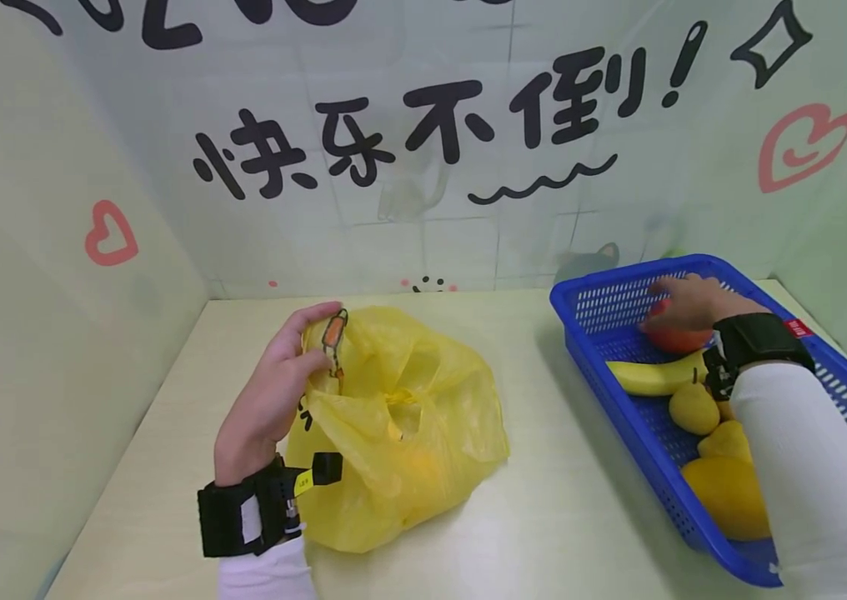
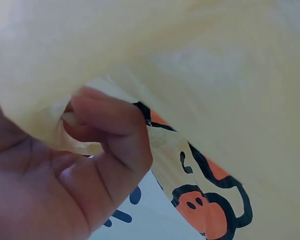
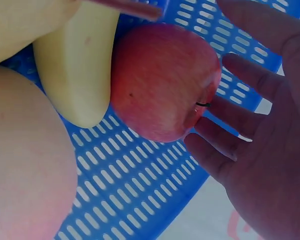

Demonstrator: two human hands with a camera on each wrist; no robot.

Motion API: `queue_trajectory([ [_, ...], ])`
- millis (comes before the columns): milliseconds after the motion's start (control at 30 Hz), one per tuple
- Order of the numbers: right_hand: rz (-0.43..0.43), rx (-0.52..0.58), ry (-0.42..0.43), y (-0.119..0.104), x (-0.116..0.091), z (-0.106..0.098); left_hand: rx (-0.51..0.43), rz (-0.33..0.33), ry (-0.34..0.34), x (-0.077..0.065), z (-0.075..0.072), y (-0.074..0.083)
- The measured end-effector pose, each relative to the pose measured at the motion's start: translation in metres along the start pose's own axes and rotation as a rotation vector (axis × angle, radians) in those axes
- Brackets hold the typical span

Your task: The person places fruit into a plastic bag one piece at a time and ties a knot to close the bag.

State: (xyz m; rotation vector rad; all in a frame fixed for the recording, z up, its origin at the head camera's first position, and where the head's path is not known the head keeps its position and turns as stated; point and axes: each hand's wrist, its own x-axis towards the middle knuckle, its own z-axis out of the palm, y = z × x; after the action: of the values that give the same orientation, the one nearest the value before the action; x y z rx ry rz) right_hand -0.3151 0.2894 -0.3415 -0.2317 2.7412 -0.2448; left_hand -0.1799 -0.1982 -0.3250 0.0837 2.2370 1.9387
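My left hand [image 1: 266, 400] pinches the upper left edge of a yellow plastic bag [image 1: 423, 433] with an orange and black print. The bag stands crumpled on the table, and something orange shows faintly through its film. In the left wrist view, the bag's edge is between the thumb and curled fingers. My right hand [image 1: 694, 300] is over the far part of a blue basket [image 1: 611, 425]. Its fingers spread beside the stem end of a red apple [image 3: 160, 82]; whether the fingertips touch it I cannot tell.
Next to the apple in the basket lie a banana [image 1: 644, 377], a pear [image 1: 694, 408] and a large yellow fruit [image 1: 727, 498]. My right sleeve [image 1: 821, 475] hides part of the basket. Behind the table [image 1: 536, 517] hangs a printed white sheet [image 1: 363, 233].
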Motion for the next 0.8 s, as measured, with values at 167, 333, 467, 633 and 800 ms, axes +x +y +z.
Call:
queue_trajectory([
  [167,0.018,-0.009,-0.019,0.007,-0.001,0.003,-0.007,0.018,-0.004,-0.002,0.0,0.001],
  [333,0.038,0.074,-0.027,0.016,0.0,0.011,-0.022,0.021,-0.017,-0.001,-0.001,0.0],
  [467,0.019,0.104,-0.013,0.021,0.002,0.015,-0.023,0.021,-0.022,0.0,-0.001,0.0],
  [633,0.013,0.063,-0.001,0.019,0.002,0.013,-0.011,0.024,-0.017,0.0,0.0,0.001],
  [800,0.018,0.071,-0.015,0.019,-0.001,0.014,0.0,0.014,-0.018,0.001,0.001,0.001],
])
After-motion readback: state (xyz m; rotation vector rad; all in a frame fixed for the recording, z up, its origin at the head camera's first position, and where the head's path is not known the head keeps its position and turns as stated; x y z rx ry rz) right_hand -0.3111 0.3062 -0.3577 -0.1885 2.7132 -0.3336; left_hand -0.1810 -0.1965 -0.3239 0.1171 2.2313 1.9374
